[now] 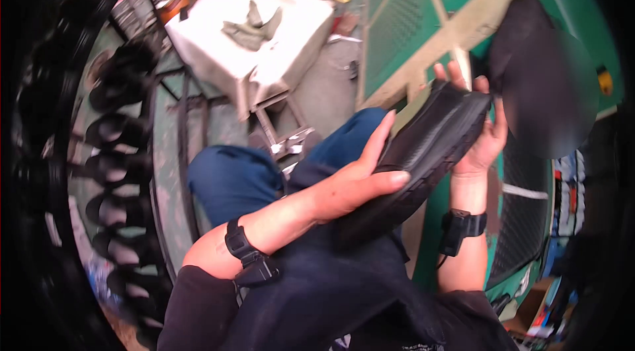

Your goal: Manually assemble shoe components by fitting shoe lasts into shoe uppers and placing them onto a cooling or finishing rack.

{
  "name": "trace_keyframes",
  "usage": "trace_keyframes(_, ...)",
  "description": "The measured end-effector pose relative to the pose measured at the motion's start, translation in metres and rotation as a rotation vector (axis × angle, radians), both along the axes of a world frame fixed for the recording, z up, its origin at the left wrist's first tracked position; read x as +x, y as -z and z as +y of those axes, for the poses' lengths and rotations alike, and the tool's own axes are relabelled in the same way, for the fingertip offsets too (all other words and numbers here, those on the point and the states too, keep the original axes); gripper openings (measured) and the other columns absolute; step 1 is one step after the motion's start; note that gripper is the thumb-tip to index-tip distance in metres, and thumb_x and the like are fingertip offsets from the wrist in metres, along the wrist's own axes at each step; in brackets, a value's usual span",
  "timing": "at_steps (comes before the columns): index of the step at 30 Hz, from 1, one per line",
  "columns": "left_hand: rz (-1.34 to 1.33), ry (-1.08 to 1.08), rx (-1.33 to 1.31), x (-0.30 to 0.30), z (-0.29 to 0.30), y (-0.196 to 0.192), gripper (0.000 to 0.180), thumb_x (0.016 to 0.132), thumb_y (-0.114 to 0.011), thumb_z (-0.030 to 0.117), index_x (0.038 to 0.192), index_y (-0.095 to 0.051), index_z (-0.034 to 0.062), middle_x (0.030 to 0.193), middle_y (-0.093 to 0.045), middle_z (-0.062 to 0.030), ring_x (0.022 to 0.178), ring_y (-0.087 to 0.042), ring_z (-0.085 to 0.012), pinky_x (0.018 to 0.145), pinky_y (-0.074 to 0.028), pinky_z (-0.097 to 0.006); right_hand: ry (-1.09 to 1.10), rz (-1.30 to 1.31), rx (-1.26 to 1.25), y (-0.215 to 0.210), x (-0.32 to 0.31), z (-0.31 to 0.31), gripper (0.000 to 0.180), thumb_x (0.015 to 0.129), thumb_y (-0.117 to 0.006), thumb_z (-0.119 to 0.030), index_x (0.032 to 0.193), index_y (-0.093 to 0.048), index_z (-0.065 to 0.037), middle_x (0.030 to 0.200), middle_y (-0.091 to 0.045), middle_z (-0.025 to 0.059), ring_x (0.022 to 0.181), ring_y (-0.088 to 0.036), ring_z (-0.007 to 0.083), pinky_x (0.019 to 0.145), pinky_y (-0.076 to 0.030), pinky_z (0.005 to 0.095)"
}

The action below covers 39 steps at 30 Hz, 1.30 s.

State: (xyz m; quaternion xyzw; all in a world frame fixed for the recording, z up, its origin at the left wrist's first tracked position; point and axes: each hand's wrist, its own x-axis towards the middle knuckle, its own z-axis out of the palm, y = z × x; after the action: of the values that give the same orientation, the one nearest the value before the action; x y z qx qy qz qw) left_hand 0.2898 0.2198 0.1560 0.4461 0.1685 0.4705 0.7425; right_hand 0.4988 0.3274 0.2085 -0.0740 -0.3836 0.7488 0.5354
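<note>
A black shoe (pixel 430 146) is held tilted above my lap, its dark ridged sole edge running along the lower right side. My left hand (pixel 354 186) grips it at the near end, thumb over the sole edge and fingers along the far side. My right hand (pixel 479 133) is around the other end, its fingers partly hidden behind the shoe. A pale narrow strip (pixel 462 65) shows by my right fingertips; I cannot tell whether it is held or lies behind.
Black shoes (pixel 109 169) line a rack on the left. Ahead stands a white-covered stand (pixel 284 27) with greyish pieces (pixel 254 27) on top. A green panelled surface (pixel 403 20) is at the right, near a blurred dark shape (pixel 542 80). A cardboard box (pixel 532 308) is lower right.
</note>
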Motion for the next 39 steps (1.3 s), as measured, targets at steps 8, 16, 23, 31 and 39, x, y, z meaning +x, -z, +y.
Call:
trace_keyframes(8, -0.618, -0.25, -0.903, -0.05, -0.035, 0.139, 0.039, 0.1, -0.047, 0.033, 0.123, -0.06, 0.0044, 0.111, -0.07, -0.0122, 0.09, -0.07, -0.0222, 0.08, -0.059, -0.036, -0.187, -0.377, -0.812, 0.225, -0.1, 0.047, 0.028, 0.092, -0.057, -0.025, 0.103, -0.066, -0.001, 0.099, -0.07, 0.0175, 0.089, -0.068, 0.032, 0.085, -0.055, 0.0469)
trace_keyframes(16, -0.441, -0.425, -1.043, -0.065, -0.057, 0.118, 0.042, 0.099, -0.044, 0.033, 0.12, -0.063, 0.0018, 0.109, -0.071, -0.0135, 0.091, -0.07, -0.0252, 0.084, -0.057, -0.039, -0.271, -0.39, -0.942, 0.248, -0.141, 0.017, 0.023, 0.089, -0.059, -0.021, 0.102, -0.069, -0.004, 0.093, -0.071, 0.0108, 0.085, -0.068, 0.0259, 0.081, -0.055, 0.0417)
trace_keyframes(23, 0.148, -0.613, -0.774, -0.09, 0.007, 0.146, 0.074, 0.097, -0.047, 0.054, 0.154, -0.028, 0.0111, 0.151, -0.041, -0.0121, 0.136, -0.042, -0.0241, 0.111, -0.037, -0.04, -0.528, -0.817, -0.23, 0.225, -0.161, 0.05, 0.03, 0.092, -0.051, -0.016, 0.105, -0.073, -0.002, 0.103, -0.072, 0.0067, 0.095, -0.064, 0.0154, 0.089, -0.048, 0.0278)
trace_keyframes(31, -0.065, -0.634, -0.839, -0.093, 0.046, 0.189, 0.051, 0.092, -0.053, 0.043, 0.121, -0.063, 0.0021, 0.104, -0.068, -0.011, 0.09, -0.068, -0.0223, 0.082, -0.055, -0.034, -0.449, -0.572, 0.016, 0.253, -0.173, 0.023, 0.027, 0.085, -0.055, -0.013, 0.098, -0.072, 0.003, 0.1, -0.07, 0.0067, 0.095, -0.062, 0.0166, 0.092, -0.044, 0.0292)
trace_keyframes(39, 0.012, -0.822, -0.898, -0.082, 0.021, 0.171, 0.038, 0.085, -0.052, 0.032, 0.106, -0.064, 0.0026, 0.101, -0.067, -0.011, 0.091, -0.067, -0.0252, 0.083, -0.055, -0.036, -0.391, -0.881, -0.03, 0.23, -0.176, -0.001, 0.029, 0.093, -0.058, -0.023, 0.101, -0.073, 0.001, 0.098, -0.074, 0.0067, 0.095, -0.066, 0.0123, 0.086, -0.05, 0.0285)
